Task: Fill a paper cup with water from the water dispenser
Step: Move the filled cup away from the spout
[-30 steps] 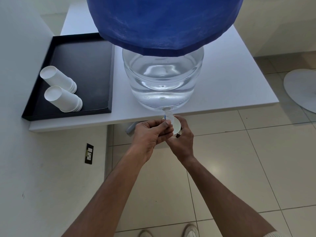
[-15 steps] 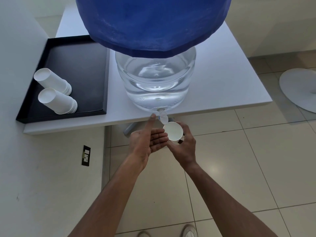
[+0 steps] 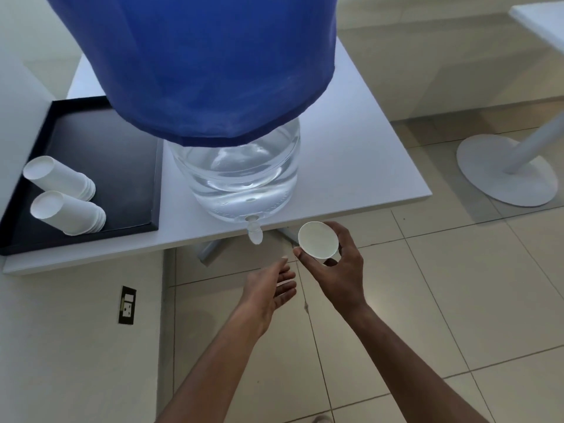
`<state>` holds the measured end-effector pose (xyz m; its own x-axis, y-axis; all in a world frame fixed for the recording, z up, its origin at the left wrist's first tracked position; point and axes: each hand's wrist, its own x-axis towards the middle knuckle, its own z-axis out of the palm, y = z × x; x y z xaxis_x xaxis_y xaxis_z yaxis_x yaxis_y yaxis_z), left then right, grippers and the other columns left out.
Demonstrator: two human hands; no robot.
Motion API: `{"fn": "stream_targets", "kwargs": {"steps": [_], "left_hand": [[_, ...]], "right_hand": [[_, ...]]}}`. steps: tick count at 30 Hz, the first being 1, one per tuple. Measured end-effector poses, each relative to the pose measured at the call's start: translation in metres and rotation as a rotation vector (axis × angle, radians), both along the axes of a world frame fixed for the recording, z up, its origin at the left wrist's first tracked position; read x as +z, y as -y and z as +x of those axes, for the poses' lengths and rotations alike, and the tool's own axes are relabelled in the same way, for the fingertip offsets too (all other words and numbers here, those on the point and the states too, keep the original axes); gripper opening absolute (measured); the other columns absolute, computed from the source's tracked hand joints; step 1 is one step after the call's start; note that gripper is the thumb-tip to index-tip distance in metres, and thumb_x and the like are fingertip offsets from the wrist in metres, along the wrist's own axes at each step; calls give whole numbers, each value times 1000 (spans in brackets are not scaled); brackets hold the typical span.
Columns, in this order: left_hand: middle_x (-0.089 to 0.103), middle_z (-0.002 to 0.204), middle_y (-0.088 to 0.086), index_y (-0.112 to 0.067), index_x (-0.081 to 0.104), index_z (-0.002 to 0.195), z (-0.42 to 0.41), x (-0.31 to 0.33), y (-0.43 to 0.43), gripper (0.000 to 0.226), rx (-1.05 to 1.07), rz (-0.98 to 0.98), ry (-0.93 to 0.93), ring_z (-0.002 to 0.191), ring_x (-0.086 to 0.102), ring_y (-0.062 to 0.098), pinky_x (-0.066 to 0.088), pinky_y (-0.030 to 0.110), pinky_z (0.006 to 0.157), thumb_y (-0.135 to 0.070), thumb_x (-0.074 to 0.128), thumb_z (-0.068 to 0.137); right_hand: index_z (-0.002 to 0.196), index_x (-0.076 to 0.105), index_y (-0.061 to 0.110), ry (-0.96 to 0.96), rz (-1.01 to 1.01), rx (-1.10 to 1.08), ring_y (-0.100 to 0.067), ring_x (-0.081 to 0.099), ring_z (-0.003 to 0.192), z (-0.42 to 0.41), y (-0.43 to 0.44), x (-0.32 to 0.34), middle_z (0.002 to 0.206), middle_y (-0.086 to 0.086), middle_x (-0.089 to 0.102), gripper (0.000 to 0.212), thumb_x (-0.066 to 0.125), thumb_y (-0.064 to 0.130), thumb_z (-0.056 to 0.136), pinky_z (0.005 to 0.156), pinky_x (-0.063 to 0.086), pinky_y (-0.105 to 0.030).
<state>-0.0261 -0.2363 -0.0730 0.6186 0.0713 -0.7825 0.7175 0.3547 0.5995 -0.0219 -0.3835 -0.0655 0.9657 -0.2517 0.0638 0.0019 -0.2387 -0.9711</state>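
Note:
A clear water dispenser jug under a blue cover stands on the white table. Its small white tap hangs over the table's front edge. My right hand grips a white paper cup, held to the right of the tap, mouth facing up. I cannot tell how much water it holds. My left hand hovers below the tap with its fingers spread and nothing in it.
A black tray at the table's left carries two lying stacks of paper cups. A wall with a power socket is at left. Another table's round base stands on the tiled floor at right.
My left hand has let go of the tap and dropped back, opening. My right hand has carried the cup from under the tap out to the right.

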Motion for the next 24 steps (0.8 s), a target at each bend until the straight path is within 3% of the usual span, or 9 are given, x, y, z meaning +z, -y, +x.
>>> {"fn": "stream_targets", "kwargs": {"steps": [4,8,14,19,24], "left_hand": [[78,109,17,-4,74,115,14,32,27,38,1,-187,101,95,76,27,65,34,81,-33,77,91],[80,105,16,-8,78,111,27,55,45,27,2,-298,187,91,79,24,66,32,78,-28,74,94],[83,98,13,-6,77,110,52,77,65,24,-12,-300,248,88,82,23,64,28,69,-26,69,99],[83,100,15,-3,78,108,78,76,77,21,-31,-257,244,83,82,22,63,26,66,-20,67,99],[83,95,13,-4,79,93,109,62,89,14,-21,-139,202,84,80,24,63,27,64,-16,73,91]], "right_hand": [[127,62,32,13,33,14,-7,68,114,6,18,32,118,23,69,63,96,26,75,83,65,-33],[130,62,33,24,36,28,-10,68,116,15,33,59,121,18,70,64,95,25,76,84,65,-34],[133,62,28,57,25,49,-6,67,117,34,53,82,125,13,70,64,94,21,79,85,65,-31],[133,62,25,65,-13,15,-7,70,115,55,61,78,121,14,72,63,94,20,78,97,62,-36],[130,64,25,55,-84,-30,4,67,106,80,67,64,113,23,70,62,95,25,77,89,61,-31]]}}
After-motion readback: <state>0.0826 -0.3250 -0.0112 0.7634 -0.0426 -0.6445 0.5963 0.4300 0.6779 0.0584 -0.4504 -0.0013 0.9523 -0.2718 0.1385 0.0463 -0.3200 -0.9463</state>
